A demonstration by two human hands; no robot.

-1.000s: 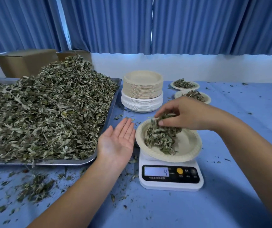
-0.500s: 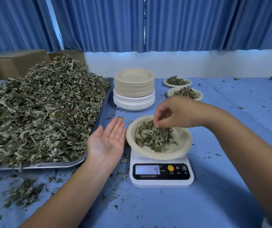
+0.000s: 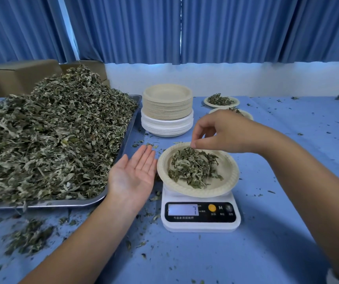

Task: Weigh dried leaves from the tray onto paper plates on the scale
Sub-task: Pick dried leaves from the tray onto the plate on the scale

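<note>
1. Left hand (image 3: 132, 177): palm up, fingers straight and together, released, nothing in it. It lies between the tray (image 3: 130, 128) and the plate (image 3: 231, 175) on the scale, fingertips just beside the plate's left rim
2. Right hand (image 3: 225, 133): reaches in from the right over the far rim of the plate. Fingers curled, thumb and fingertips pinched together just above the top of the leaves on the plate (image 3: 193, 167). Cannot tell whether a fragment is held between them
3. Scale (image 3: 201, 217): white, near the front middle of the bench (image 3: 287, 201), carrying the beige paper plate. The display (image 3: 183, 210) is lit with a single digit at its right side that looks like a 7
4. Leaves on the plate: a loose mound, left of centre, with bare plate showing on the right side
5. Tray: metal, at the left of the bench, piled high with a heap of dried leaves (image 3: 52, 136) that rises well above its rim
6. Stack of plates (image 3: 167, 109): behind the scale, just beside the tray's far right corner; beige plates on top of white ones
7. Far right of the stack: one filled plate (image 3: 236, 103), and a second filled plate (image 3: 248, 116) partly hidden behind the right hand
8. Loose leaf bits (image 3: 29, 238) are scattered over the blue bench cover, thickest in front of the tray
9. Background: cardboard boxes (image 3: 21, 76) behind the tray, blue curtains (image 3: 225, 27) above
</note>
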